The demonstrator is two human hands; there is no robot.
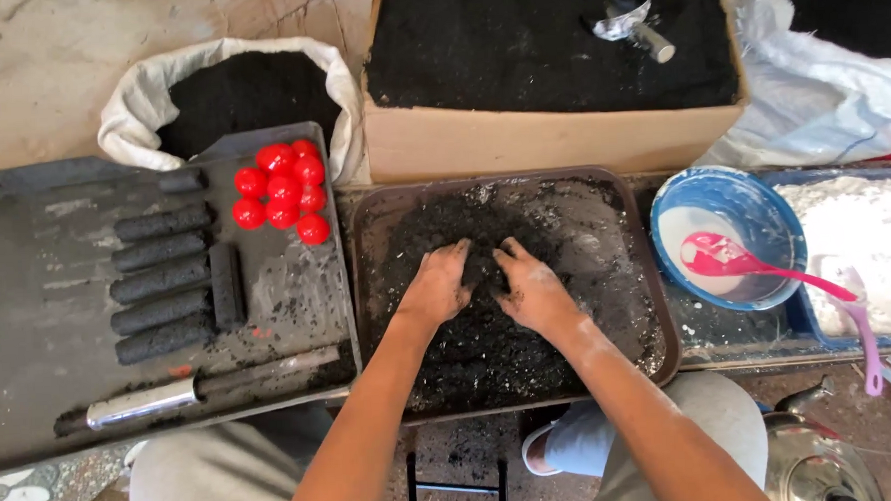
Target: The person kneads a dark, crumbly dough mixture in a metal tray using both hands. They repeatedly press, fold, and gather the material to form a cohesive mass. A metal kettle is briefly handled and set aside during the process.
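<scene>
Left hand: I see my left hand (pixel 437 286) palm down in the black mix (pixel 489 329), fingers curled loosely and pressed into the heap; it grips nothing as a single piece, only loose material gathered under the fingertips.
Right hand: my right hand (pixel 532 289) mirrors it just beside, fingers bent and dug in, dusted white; the two sets of fingertips nearly meet over a small mound.
Mix: dark, crumbly, streaked with white powder, piled in the middle of the brown tray (pixel 637 222).
Tray edges: raised rim all round; I have bare tray floor to either side of my hands, more toward the far corners.
Left side: a flat dark board (pixel 28 329) touches the tray's left edge; on it lie five black rolled sticks (pixel 161 281) in a column, a short one standing crosswise, a cluster of red balls (pixel 285 187), and a metal tube (pixel 142 402) near the front.
Right side: a blue bowl (pixel 728 193) holding white liquid and a pink spoon (pixel 757 265), next to a blue bin of white powder (pixel 866 252).
Far side: a cardboard box (pixel 551 141) of black powder with a metal scoop (pixel 631 20), and a white sack (pixel 134 104) of the same.
Room: rough concrete floor; I sit low, knees under the tray; a metal kettle (pixel 815 460) by my right knee.
</scene>
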